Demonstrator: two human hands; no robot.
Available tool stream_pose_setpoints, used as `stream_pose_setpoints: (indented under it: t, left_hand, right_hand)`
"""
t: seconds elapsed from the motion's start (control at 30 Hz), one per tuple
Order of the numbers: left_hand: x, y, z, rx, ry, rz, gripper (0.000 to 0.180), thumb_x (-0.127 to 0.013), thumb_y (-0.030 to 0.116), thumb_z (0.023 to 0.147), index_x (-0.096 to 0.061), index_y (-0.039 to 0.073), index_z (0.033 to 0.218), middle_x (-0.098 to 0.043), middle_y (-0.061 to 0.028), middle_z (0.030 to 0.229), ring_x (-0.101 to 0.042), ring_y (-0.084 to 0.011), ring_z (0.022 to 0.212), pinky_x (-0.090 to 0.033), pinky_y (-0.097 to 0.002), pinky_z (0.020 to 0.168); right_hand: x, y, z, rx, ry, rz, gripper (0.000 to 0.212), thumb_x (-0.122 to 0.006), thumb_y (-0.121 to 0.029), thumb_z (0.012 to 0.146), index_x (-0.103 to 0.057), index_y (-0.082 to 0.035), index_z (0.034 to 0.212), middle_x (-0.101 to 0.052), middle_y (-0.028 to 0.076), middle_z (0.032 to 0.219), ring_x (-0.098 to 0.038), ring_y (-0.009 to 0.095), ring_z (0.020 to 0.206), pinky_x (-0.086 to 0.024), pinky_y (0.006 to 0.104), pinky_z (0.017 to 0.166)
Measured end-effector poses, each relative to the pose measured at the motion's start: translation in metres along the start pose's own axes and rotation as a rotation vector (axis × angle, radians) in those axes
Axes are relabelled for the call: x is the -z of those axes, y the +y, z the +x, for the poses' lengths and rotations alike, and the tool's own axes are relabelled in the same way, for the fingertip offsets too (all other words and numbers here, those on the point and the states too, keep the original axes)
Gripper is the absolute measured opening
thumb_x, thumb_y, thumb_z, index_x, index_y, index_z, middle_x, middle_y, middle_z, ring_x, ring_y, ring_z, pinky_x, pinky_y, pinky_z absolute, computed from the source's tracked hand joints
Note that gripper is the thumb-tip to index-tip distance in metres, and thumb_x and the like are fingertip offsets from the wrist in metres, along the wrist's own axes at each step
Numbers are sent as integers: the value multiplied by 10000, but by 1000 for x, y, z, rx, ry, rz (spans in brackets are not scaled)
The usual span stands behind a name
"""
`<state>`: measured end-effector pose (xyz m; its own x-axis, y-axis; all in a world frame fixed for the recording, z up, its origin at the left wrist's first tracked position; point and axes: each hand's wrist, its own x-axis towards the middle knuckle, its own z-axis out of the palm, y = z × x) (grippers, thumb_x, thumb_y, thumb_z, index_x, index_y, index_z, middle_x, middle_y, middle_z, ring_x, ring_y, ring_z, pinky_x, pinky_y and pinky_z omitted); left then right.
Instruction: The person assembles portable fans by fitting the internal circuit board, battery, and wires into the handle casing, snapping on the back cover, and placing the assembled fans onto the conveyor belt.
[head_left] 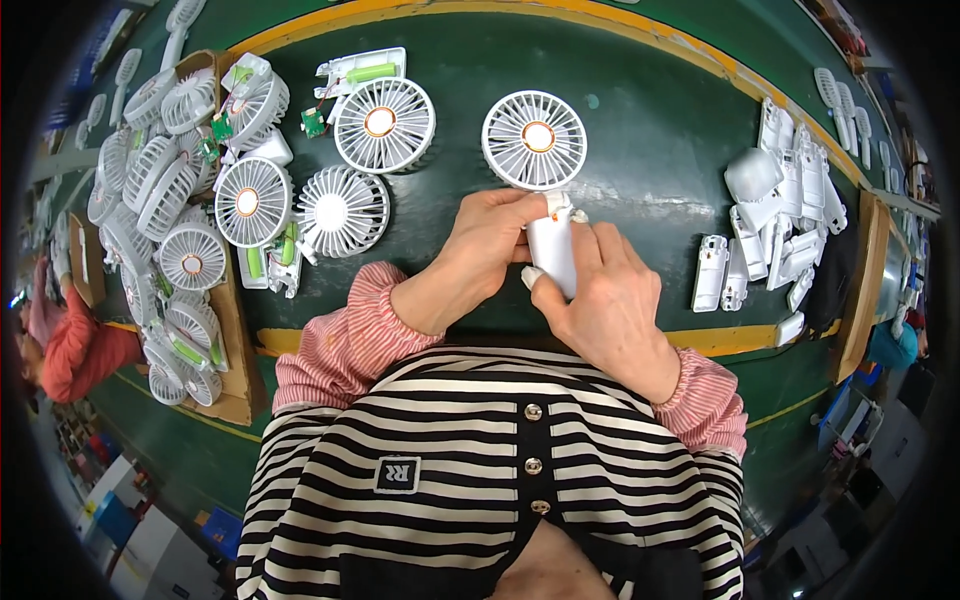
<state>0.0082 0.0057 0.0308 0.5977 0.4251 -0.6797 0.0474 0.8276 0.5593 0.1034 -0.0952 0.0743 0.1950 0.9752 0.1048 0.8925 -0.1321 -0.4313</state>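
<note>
A white handheld fan (548, 262) is between my hands, its round caged head (534, 139) pointing away from me over the green table. My left hand (490, 243) grips it at the neck, thumb and finger pressed near the top of the handle. On the other side, my right hand (607, 295) wraps round the handle, thumb along its lower end. White coverings sit on some fingertips. To the left of the held fan lie another fan head (384, 125) with an open handle holding a green battery (371, 72), and a fan head (343, 211) turned over.
Many fan heads fill a cardboard box (237, 375) at the left, some with green circuit boards (313, 122) hanging on wires. White handle shells (790, 200) are heaped at the right. A yellow strip (700, 341) edges the green table (640, 120). Another person in red (90, 345) is at far left.
</note>
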Motion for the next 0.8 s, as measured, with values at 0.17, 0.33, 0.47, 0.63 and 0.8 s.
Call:
stream_pose_setpoints:
  t: [0.17, 0.33, 0.47, 0.63, 0.8]
  left_hand:
    - [2, 0, 1, -23, 2, -41, 220, -564, 136, 805, -594, -35, 940, -606, -80, 867, -598, -159, 757, -495, -288, 672]
    - [1, 0, -1, -181, -137, -92, 225, -546, 127, 834, -595, -34, 984, -623, -90, 936, -591, -144, 812, -477, -284, 711]
    - [-1, 0, -3, -200, -208, -111, 211, -544, 103, 844, -594, -41, 989, -632, -110, 931, -600, -141, 800, -489, -254, 689]
    - [3, -2, -3, -253, -263, -115, 295, -540, 111, 846, -534, -59, 1087, -600, -181, 1028, -593, -227, 939, -474, -330, 850]
    - [-2, -1, -6, -304, -225, -135, 218, -542, 101, 846, -589, -49, 997, -630, -123, 954, -603, -142, 804, -493, -254, 681]
  right_hand:
    - [-2, 8, -1, -80, 127, 175, 375, -676, -213, 651, -530, 59, 862, -549, 134, 714, -571, 262, 592, -449, 345, 460]
    - [-20, 26, 3, -569, -128, 780, 334, -663, -188, 726, -543, 66, 908, -598, 120, 742, -595, 175, 610, -461, 282, 526]
    - [-20, 17, 9, -666, -256, 1197, 259, -612, -90, 768, -532, 54, 967, -607, 87, 849, -606, 149, 670, -489, 246, 579]
    - [-18, 15, 10, -649, -254, 1226, 244, -582, -67, 771, -521, 63, 969, -604, 99, 844, -604, 146, 666, -508, 256, 592]
    - [-14, 13, 11, -662, -272, 1230, 230, -575, -67, 776, -523, 58, 961, -605, 89, 825, -600, 136, 663, -505, 250, 582]
